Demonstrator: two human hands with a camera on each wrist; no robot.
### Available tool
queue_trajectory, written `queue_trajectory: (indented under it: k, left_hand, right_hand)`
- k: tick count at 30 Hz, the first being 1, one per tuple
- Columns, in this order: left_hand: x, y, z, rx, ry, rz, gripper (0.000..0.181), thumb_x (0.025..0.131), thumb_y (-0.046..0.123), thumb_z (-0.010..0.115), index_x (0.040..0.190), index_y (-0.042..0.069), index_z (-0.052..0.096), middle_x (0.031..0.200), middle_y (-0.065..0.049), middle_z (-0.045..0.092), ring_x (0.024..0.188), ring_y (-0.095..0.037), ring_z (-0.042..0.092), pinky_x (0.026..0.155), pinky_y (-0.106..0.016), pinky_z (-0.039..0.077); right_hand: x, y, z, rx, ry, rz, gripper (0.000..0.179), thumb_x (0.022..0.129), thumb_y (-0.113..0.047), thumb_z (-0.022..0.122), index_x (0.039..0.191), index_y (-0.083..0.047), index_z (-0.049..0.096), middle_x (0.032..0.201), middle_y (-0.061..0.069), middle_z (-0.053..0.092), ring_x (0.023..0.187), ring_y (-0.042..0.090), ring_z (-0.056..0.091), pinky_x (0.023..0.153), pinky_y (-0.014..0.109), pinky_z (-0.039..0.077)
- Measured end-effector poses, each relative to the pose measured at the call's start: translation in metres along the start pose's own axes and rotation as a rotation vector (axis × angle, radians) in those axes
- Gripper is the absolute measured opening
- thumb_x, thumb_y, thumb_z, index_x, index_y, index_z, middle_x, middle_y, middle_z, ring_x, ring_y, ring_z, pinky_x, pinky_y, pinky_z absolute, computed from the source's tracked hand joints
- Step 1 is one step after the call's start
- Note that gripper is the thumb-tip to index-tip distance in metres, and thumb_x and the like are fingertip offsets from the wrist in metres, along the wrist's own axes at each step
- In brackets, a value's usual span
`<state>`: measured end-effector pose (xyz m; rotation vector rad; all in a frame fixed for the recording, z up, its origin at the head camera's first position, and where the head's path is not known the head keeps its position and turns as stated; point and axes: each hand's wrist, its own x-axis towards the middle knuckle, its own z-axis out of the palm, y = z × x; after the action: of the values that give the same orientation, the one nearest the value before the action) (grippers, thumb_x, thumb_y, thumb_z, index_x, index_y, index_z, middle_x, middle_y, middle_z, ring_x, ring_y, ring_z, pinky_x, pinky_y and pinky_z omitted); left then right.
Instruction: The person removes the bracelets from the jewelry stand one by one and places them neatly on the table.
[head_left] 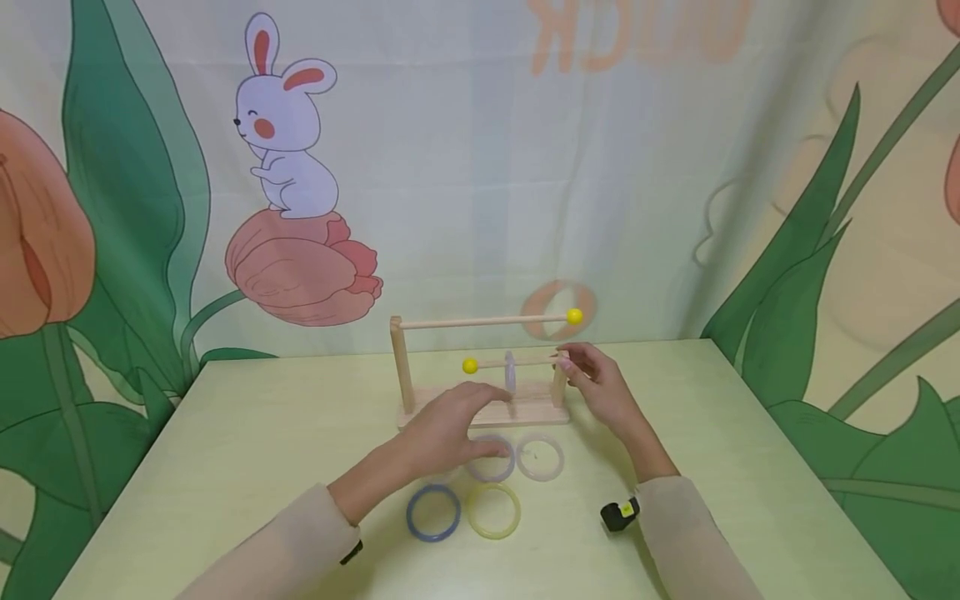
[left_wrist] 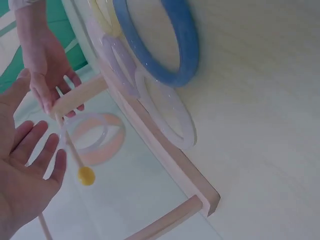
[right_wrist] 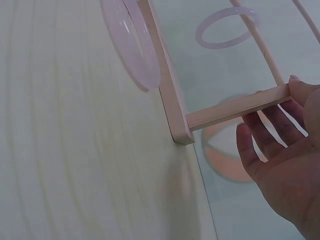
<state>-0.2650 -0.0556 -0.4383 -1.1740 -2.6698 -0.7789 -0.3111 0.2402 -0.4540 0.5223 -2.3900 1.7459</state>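
A wooden rack has a tall post (head_left: 402, 367) on the left and a short post (head_left: 559, 385) on the right, each bearing a rod tipped with a yellow ball. My right hand (head_left: 609, 392) grips the top of the short post, its thumb at the rod's end and fingers behind the wood. On the lower rod (head_left: 487, 363) hangs a translucent lavender ring (head_left: 510, 371). My left hand (head_left: 446, 429) is in front of the rack, fingers spread and relaxed, holding nothing. In the left wrist view its fingertips (left_wrist: 60, 157) come near the hanging ring (left_wrist: 106, 131).
In front of the rack lie a blue ring (head_left: 410, 513), a yellow ring (head_left: 517, 510), a lavender ring (head_left: 491, 480) and a pale pink ring (head_left: 562, 459). A whitish ring (left_wrist: 190, 127) is beside the base. The upper rod (head_left: 487, 321) extends above. A printed curtain (head_left: 465, 167) hangs behind.
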Motion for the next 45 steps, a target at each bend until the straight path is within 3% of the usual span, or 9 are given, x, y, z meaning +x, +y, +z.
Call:
queue_trajectory:
  k: [4,6,12,18,25,28,34,45]
  left_hand:
    - [0.017,-0.006,-0.001,0.006,0.092,0.029,0.069,0.086,0.037,0.091,0.144,0.013,0.062,0.144,-0.002,0.065,0.138,-0.023,0.057,0.116,-0.043,0.046]
    - [0.024,-0.010,-0.001,0.013,0.123,0.029,0.070,0.086,0.038,0.091,0.145,0.013,0.062,0.144,-0.003,0.065,0.138,-0.024,0.057,0.116,-0.045,0.046]
    - [0.042,-0.019,0.002,0.030,0.164,-0.030,0.073,0.085,0.039,0.091,0.147,0.014,0.061,0.147,-0.003,0.064,0.140,-0.025,0.055,0.113,-0.055,0.045]
    - [0.056,-0.023,0.006,0.038,0.144,-0.120,0.078,0.086,0.042,0.090,0.151,0.017,0.057,0.152,-0.001,0.059,0.143,-0.026,0.051,0.114,-0.059,0.041]
    - [0.065,-0.028,0.010,-0.030,0.093,-0.151,0.076,0.088,0.034,0.090,0.153,0.013,0.054,0.154,-0.005,0.056,0.144,-0.030,0.050,0.118,-0.049,0.043]
    - [0.066,-0.029,0.012,-0.047,0.068,-0.166,0.077,0.088,0.032,0.090,0.153,0.013,0.054,0.155,-0.006,0.055,0.145,-0.031,0.049,0.118,-0.048,0.043]
    - [0.068,-0.033,0.015,-0.047,0.055,-0.177,0.078,0.089,0.033,0.089,0.155,0.012,0.053,0.157,-0.007,0.052,0.146,-0.031,0.048,0.118,-0.049,0.043]
    - [0.068,-0.034,0.016,-0.047,0.056,-0.160,0.075,0.089,0.028,0.090,0.153,0.013,0.055,0.154,-0.008,0.055,0.143,-0.033,0.050,0.117,-0.050,0.044]
  right_hand:
    - [0.000,0.000,0.000,-0.005,0.003,-0.004,0.035,0.110,-0.011,0.059,0.139,0.009,0.058,0.132,0.033,0.064,0.125,0.051,0.060,0.099,0.065,0.054]
    - [0.003,0.010,0.001,-0.010,0.007,-0.004,0.036,0.111,-0.013,0.058,0.141,0.007,0.057,0.133,0.031,0.064,0.126,0.049,0.060,0.100,0.063,0.054]
    - [0.009,0.037,0.000,-0.038,0.028,-0.006,0.039,0.110,-0.025,0.061,0.140,-0.001,0.060,0.130,0.020,0.068,0.124,0.039,0.064,0.095,0.043,0.060]
    - [0.008,0.036,0.000,-0.044,0.029,-0.003,0.036,0.110,-0.026,0.061,0.139,-0.004,0.061,0.130,0.018,0.068,0.123,0.037,0.065,0.096,0.046,0.060]
    - [0.009,0.035,0.000,-0.045,0.023,0.007,0.038,0.111,-0.020,0.058,0.142,0.002,0.058,0.134,0.024,0.066,0.127,0.042,0.062,0.099,0.054,0.058]
    - [0.007,0.025,0.001,-0.047,0.014,0.015,0.036,0.111,-0.016,0.057,0.141,0.004,0.058,0.134,0.027,0.066,0.127,0.044,0.062,0.099,0.055,0.057]
    - [-0.002,-0.003,0.001,-0.039,0.001,-0.005,0.035,0.111,-0.011,0.057,0.140,0.009,0.057,0.133,0.030,0.065,0.126,0.048,0.061,0.099,0.057,0.057]
    - [-0.002,-0.005,0.001,-0.024,0.001,-0.006,0.033,0.110,-0.010,0.058,0.139,0.007,0.058,0.134,0.031,0.064,0.126,0.047,0.061,0.099,0.061,0.056]
